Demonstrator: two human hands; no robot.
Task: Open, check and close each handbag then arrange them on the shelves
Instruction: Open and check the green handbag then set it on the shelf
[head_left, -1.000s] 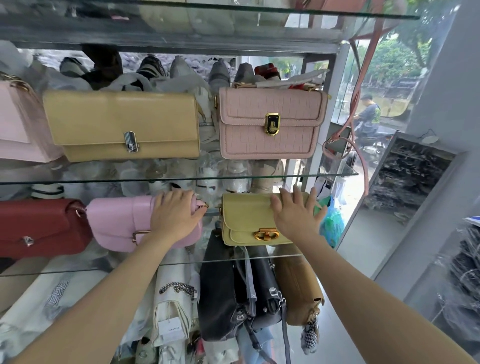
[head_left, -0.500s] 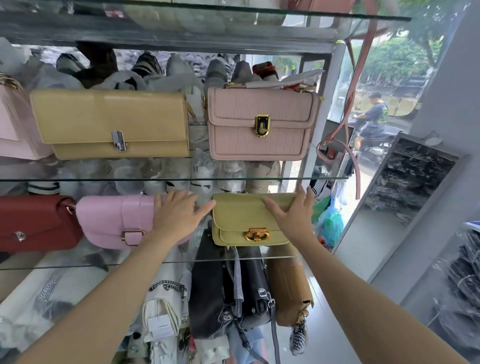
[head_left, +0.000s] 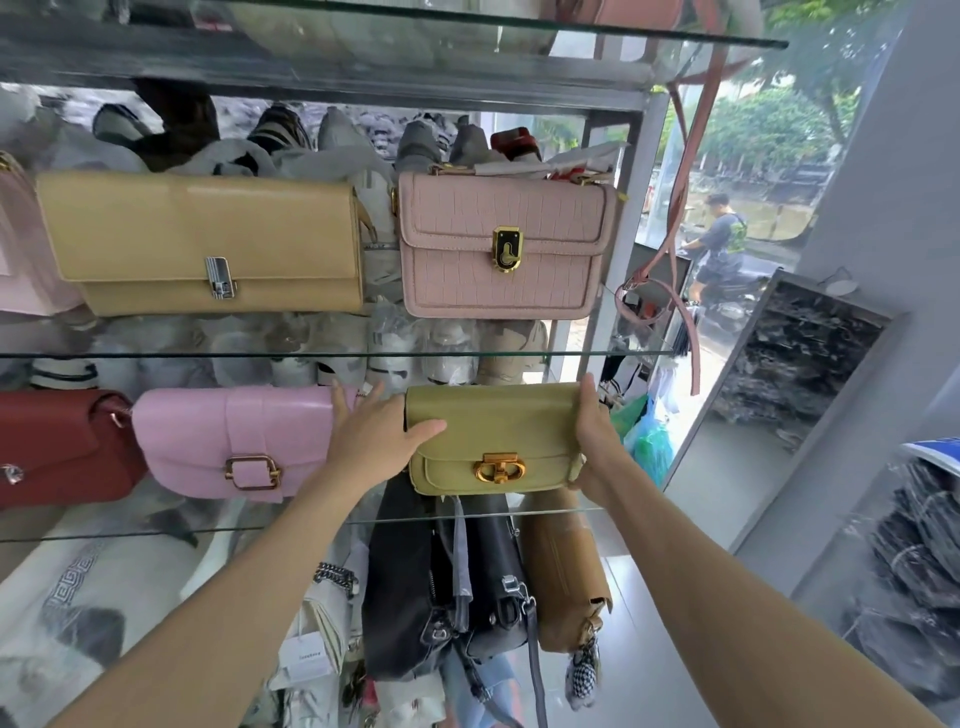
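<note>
A small yellow-green leather handbag with a gold turn-lock clasp (head_left: 493, 441) stands on the lower glass shelf (head_left: 550, 514), at its right end, flap shut. The left hand (head_left: 376, 441) grips the bag's left edge: the thumb lies across the front of the flap and the other fingers reach round behind. The right hand (head_left: 592, 431) holds the right edge, thumb up along the near corner; its other fingers are hidden behind the bag, so their spread cannot be told.

Just left of the bag, touching the back of the left hand, stands a pink saddle-shaped handbag with a brass buckle (head_left: 234, 441), and further left a dark red handbag (head_left: 57, 447).

The risks, as I judge them: the bag sits near the front edge of the glass, so a pull or uneven release could tip it off onto the bags hanging below. A sideways nudge from the left hand could shove the pink bag out of line.
</note>
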